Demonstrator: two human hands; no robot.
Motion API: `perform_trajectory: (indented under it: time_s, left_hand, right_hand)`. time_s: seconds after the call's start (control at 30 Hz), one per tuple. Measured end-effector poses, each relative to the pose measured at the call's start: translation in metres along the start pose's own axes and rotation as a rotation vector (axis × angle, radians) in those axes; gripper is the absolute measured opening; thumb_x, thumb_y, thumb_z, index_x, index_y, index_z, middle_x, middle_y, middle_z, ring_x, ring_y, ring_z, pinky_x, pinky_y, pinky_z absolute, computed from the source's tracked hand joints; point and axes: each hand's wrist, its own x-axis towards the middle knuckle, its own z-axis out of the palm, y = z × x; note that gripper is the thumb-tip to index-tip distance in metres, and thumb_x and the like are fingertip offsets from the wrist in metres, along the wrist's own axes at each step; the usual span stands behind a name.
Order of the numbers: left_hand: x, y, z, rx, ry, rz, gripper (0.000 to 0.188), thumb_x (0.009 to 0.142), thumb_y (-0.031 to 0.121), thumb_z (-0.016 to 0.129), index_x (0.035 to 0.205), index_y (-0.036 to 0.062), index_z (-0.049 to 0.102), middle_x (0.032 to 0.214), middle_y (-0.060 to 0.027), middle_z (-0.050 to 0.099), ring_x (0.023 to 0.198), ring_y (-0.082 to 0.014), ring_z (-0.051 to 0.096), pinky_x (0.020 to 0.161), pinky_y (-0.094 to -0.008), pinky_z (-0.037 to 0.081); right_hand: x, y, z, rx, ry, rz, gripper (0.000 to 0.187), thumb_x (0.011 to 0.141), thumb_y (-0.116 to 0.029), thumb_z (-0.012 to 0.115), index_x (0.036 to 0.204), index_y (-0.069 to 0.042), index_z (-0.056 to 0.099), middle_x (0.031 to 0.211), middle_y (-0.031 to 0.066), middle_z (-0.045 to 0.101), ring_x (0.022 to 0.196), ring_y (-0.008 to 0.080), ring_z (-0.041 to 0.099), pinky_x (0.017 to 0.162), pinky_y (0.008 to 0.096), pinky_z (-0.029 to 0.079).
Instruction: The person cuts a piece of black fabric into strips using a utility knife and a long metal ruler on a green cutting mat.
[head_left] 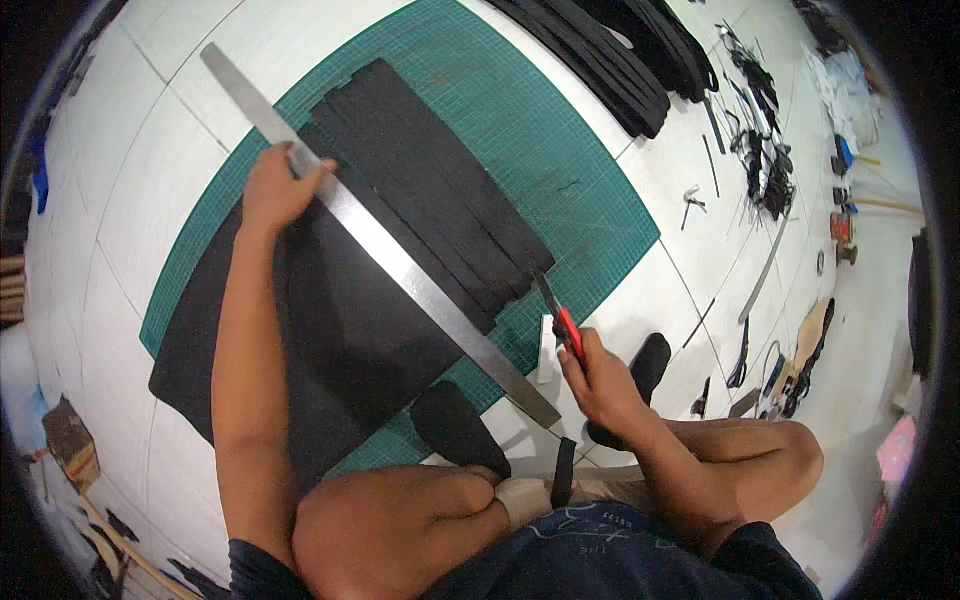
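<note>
Head view, centre of the frame: a large black sheet (330,330) spread flat over a green cutting mat (560,150) on a white tiled floor (130,170). Along the sheet's right side, several narrow black strips (440,190) already parted, lying side by side toward the upper centre.

Across the sheet, running from upper left to lower centre: a long steel ruler (400,265), laid flat. Left hand (275,190) at upper left of centre, palm down, fingers (310,170) spread and pressed on the ruler, pinning it rather than gripping it.

Right hand (600,375) at lower right of centre, fingers clenched round the red handle of a utility knife (558,315), blade end pointing up toward the near end of the strips, just beside the ruler's edge. Whether the tip touches the sheet: cannot tell.

Handling, as a judgement: sheet looks thin, limp and light, likely to slide or ripple on the mat unless weighted; best held flat under the ruler, not lifted by an edge. Ruler stiff, smooth and probably slippery on the material, so pressure near its middle seems wise. Knife to be held by the handle only, well behind the blade.

Elsewhere: a heap of black straps (620,60) at upper centre, small tools and scraps scattered at the right rim, bare knees at the lower edge.
</note>
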Motion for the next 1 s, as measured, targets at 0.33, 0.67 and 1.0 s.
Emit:
perform_trajectory:
  time_s: [0.33, 0.67, 1.0]
  left_hand:
    - [0.084, -0.018, 0.002, 0.178, 0.053, 0.079, 0.035, 0.085, 0.032, 0.074, 0.11, 0.008, 0.07, 0.113, -0.0191, 0.065, 0.108, -0.0379, 0.062, 0.095, -0.0465, 0.049]
    - [0.081, -0.039, 0.019, -0.147, 0.244, 0.109, 0.035, 0.085, 0.03, 0.076, 0.106, 0.0029, 0.071, 0.107, -0.0179, 0.067, 0.106, -0.035, 0.064, 0.094, -0.0434, 0.049]
    - [-0.094, 0.056, -0.183, -0.924, 0.212, 0.391, 0.026, 0.095, 0.007, 0.056, 0.116, -0.007, 0.057, 0.11, -0.0208, 0.053, 0.102, -0.0267, 0.051, 0.089, -0.0353, 0.044]
  right_hand:
    - [0.032, 0.028, 0.047, 0.203, 0.047, 0.005, 0.028, 0.102, -0.026, 0.055, 0.119, -0.005, 0.044, 0.082, 0.0213, 0.062, 0.075, 0.0406, 0.064, 0.066, 0.0471, 0.048]
    - [0.057, -0.013, 0.078, 0.433, 0.025, -0.089, 0.035, 0.098, -0.029, 0.061, 0.121, -0.006, 0.049, 0.098, 0.026, 0.065, 0.091, 0.0477, 0.065, 0.076, 0.0518, 0.05]
    - [0.095, -0.037, 0.081, 0.563, 0.203, -0.233, 0.039, 0.095, -0.033, 0.065, 0.118, -0.006, 0.05, 0.091, 0.0246, 0.067, 0.085, 0.047, 0.066, 0.071, 0.0529, 0.05]
